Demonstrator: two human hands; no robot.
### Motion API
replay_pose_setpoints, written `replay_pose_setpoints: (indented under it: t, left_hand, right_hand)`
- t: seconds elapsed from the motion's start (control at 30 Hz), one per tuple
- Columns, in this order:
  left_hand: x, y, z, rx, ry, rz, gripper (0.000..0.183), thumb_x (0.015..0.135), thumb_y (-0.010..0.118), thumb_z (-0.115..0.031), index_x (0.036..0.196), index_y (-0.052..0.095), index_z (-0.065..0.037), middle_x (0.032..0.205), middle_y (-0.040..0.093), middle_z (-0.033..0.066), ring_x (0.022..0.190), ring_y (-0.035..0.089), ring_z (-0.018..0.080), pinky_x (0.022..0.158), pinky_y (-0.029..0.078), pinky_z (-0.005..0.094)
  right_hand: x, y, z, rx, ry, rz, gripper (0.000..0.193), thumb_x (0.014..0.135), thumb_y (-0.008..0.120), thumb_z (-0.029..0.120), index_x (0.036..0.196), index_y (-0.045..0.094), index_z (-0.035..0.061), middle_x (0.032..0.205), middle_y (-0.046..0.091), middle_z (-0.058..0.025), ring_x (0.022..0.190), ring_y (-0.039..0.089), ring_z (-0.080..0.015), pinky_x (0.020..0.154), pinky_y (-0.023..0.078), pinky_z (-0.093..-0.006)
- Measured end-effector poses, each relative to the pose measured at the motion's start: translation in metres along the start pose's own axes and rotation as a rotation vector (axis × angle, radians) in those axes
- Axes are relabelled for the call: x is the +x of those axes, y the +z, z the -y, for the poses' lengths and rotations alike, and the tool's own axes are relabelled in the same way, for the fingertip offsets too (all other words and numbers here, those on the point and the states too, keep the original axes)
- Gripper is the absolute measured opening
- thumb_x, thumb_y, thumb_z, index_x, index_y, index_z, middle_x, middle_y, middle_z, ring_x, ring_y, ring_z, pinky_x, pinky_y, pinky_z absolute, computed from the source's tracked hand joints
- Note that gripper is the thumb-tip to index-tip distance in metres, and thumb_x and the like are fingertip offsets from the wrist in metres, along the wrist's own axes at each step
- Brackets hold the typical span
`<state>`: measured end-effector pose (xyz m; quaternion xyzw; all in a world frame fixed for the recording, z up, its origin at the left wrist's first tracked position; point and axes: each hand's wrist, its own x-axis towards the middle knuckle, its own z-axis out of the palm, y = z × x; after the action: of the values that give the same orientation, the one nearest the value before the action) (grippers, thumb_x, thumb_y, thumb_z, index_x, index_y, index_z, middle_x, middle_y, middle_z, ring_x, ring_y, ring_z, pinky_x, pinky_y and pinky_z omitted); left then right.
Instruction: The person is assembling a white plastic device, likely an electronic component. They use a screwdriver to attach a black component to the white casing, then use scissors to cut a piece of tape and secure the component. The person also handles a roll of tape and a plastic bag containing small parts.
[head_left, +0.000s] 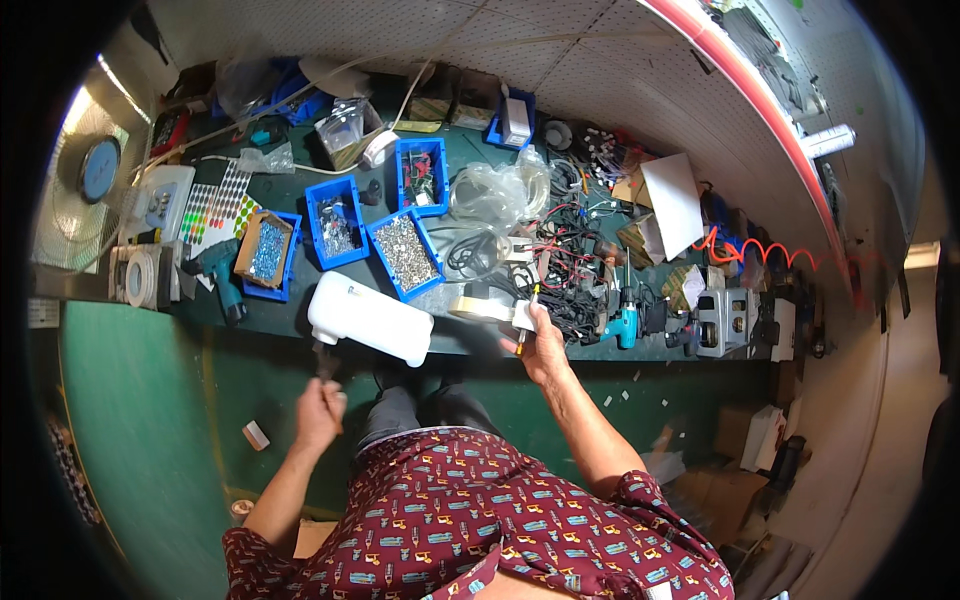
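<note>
A white plastic container (375,322) with rounded ends lies on its side along the bench's front edge, its narrow neck overhanging at the left. Just below that neck, my left hand (320,410) is closed round something dark and slim; motion blur hides what it is. My right hand (545,348) is closed at the bench edge, right of the container. It holds a slim yellow-and-black tool, like a screwdriver (520,347), and a small white piece (524,315) shows by the fingers. A roll of tape (480,306) lies beside this hand.
Blue bins (437,262) of screws and small parts stand behind the container. A teal drill (222,280) lies left, and another teal drill (626,322) stands right. Tangled black cables (575,260) spread behind my right hand. An orange coiled hose (760,248) hangs at the right.
</note>
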<state>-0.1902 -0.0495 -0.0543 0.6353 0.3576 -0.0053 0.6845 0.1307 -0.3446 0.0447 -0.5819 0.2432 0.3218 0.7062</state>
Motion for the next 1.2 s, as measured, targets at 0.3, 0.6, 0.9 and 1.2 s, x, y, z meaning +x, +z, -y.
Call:
replay_pose_setpoints:
  t: [0.3,0.6,0.9,1.2]
  left_hand:
    - [0.029,0.176,-0.106,0.077,-0.103,0.82,0.055,0.085,0.067,-0.02,0.131,0.053,0.008,0.103,0.07,0.0113,0.095,0.066,0.0174,0.083,0.053,0.0291]
    - [0.056,0.236,-0.107,-0.009,-0.131,0.842,0.031,0.083,0.068,-0.02,0.106,0.064,0.001,0.077,0.059,0.0023,0.069,0.055,0.0106,0.06,0.044,0.0255]
    - [0.062,0.261,-0.081,-0.101,-0.251,0.718,0.036,0.088,0.066,-0.015,0.119,0.059,0.001,0.093,0.071,0.0103,0.071,0.063,0.0126,0.059,0.05,0.0266]
    - [0.078,0.283,-0.061,0.07,-0.105,0.56,0.016,0.086,0.062,-0.017,0.091,0.062,-0.002,0.079,0.068,0.0075,0.063,0.061,0.0139,0.057,0.049,0.0293]
  right_hand:
    - [0.006,0.01,-0.013,0.104,-0.035,0.065,0.048,0.096,0.066,0.042,0.127,0.059,0.0056,0.119,0.067,-0.0134,0.107,0.067,-0.0304,0.088,0.059,-0.048]
    - [0.014,-0.013,-0.025,0.118,-0.068,0.184,0.038,0.098,0.065,0.036,0.116,0.063,0.0018,0.101,0.071,-0.0121,0.088,0.07,-0.024,0.067,0.055,-0.0316]
    - [0.035,-0.043,-0.052,0.09,-0.058,0.119,0.033,0.1,0.063,0.034,0.111,0.065,0.0022,0.096,0.069,-0.0083,0.081,0.065,-0.0188,0.064,0.052,-0.0306]
    - [0.054,-0.057,-0.054,0.247,-0.012,0.062,0.044,0.097,0.063,0.043,0.121,0.059,0.006,0.109,0.067,-0.0096,0.098,0.07,-0.0283,0.089,0.058,-0.044]
